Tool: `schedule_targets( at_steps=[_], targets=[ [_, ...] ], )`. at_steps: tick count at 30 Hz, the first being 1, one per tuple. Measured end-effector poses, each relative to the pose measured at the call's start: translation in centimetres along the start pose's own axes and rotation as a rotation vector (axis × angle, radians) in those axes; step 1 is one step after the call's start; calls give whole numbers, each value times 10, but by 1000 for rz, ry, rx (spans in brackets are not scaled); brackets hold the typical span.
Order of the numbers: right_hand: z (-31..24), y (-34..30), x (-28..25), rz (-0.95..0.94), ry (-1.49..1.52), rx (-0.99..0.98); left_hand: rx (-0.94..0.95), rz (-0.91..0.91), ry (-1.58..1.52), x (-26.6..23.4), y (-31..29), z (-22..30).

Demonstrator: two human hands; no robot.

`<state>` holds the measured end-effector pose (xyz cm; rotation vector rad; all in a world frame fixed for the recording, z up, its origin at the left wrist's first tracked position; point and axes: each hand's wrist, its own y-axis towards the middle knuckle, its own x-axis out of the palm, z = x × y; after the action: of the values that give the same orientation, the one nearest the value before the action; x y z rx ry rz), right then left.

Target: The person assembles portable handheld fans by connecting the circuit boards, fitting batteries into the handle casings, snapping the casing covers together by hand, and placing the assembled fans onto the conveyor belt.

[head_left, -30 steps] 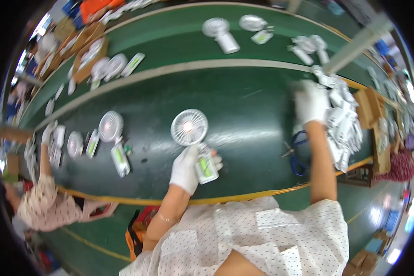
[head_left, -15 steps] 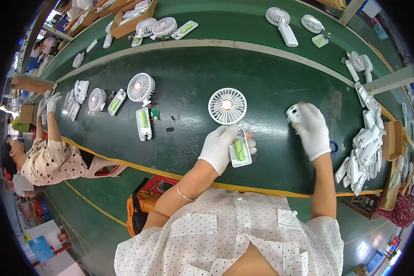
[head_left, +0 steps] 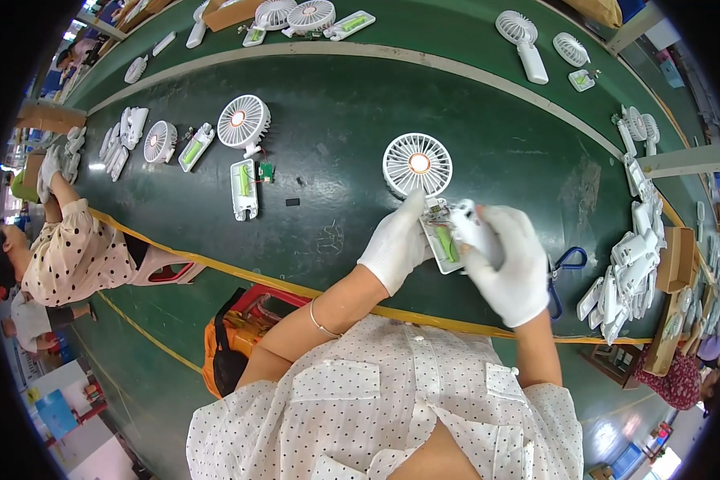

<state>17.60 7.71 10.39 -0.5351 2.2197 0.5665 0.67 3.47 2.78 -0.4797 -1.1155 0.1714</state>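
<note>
My gloved left hand (head_left: 398,244) is closed on the opened handle of a white handheld fan (head_left: 418,164), just below its round head. A green battery (head_left: 447,243) and thin wires show inside that handle. In my gloved right hand (head_left: 514,268) is a white plastic handle cover (head_left: 477,232), held tilted against the right side of the open handle. Its fingers partly hide the cover. Right of this hand lie blue-handled scissors (head_left: 566,268), their blades partly hidden behind my glove.
A white pile of handle covers (head_left: 630,264) lies at the right table edge by a cardboard box (head_left: 675,258). On the left are an opened fan (head_left: 243,124), a green circuit board (head_left: 266,172) and a small black piece (head_left: 293,202). A co-worker (head_left: 80,248) sits far left.
My right hand has brought the handle cover leftward to the open fan handle. The scissors show more now. The whole view has shifted slightly.
</note>
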Motion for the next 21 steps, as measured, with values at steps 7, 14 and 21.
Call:
schedule_targets(
  at_steps=[7,14,21],
  targets=[
    [-8,-3,38,46,-216,-34,55,61,601,5,-17,1],
    [-12,-13,53,61,-193,48,100,-5,396,0,-18,-6],
    [-3,-36,52,107,135,-67,266,-171,231,-11,-12,7]
  ],
)
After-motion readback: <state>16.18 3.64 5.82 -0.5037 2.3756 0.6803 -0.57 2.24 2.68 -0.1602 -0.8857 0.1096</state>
